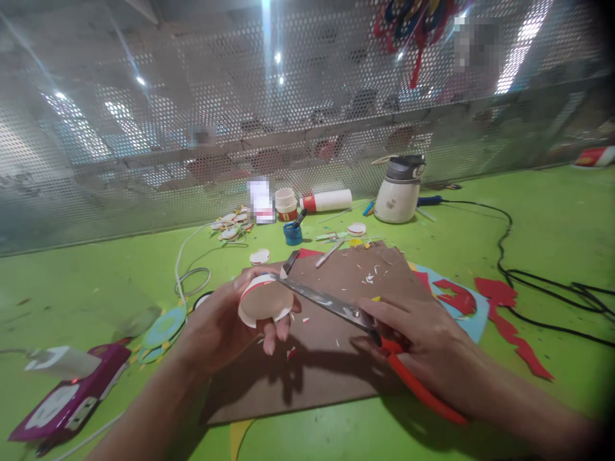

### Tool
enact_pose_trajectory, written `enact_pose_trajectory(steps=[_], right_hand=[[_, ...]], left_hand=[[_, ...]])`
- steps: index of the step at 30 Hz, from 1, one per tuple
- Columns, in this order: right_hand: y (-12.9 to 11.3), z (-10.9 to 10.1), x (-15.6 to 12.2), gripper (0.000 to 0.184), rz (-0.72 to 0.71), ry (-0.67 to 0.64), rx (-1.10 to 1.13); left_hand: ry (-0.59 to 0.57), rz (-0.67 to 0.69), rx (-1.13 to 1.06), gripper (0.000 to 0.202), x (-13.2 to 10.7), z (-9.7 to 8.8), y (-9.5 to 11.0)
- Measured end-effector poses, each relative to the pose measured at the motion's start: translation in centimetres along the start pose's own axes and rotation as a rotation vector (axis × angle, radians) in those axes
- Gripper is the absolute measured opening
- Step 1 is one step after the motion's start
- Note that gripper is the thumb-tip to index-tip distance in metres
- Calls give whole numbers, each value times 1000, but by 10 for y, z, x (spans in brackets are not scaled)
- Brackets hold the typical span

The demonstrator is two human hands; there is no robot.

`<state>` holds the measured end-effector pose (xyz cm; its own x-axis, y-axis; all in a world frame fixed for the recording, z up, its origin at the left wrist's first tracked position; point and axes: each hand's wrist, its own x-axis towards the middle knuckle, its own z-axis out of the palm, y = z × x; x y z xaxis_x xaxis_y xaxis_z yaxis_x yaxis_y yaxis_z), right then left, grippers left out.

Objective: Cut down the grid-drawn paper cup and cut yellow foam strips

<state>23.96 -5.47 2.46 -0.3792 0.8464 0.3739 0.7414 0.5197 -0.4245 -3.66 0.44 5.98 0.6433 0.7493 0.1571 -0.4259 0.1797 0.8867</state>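
My left hand is closed around a short piece of white paper cup with a red band, its open side turned toward me. My right hand grips red-handled scissors. The long steel blades reach left and meet the cup's upper rim. Both hands hover over a brown cardboard sheet strewn with small paper scraps.
Red paper cut-outs and a blue sheet lie right of the cardboard, with a black cable beyond. A white flask, paper cups, a blue pot and cup discs stand at the back by a perforated metal wall. A magenta device lies left.
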Motion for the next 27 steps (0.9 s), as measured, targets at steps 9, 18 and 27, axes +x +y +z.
enact_pose_trajectory(steps=[9,18,27], right_hand=[[-11,-5,7,16,239,-259,364],[-3,1,4,17,190,-111,175],[-2,0,7,21,183,-108,168]], left_hand=[[74,-66,44,25,1,-8,2],[150,-118,21,27,3,-5,2],[188,-101,2,30,1,-7,4]])
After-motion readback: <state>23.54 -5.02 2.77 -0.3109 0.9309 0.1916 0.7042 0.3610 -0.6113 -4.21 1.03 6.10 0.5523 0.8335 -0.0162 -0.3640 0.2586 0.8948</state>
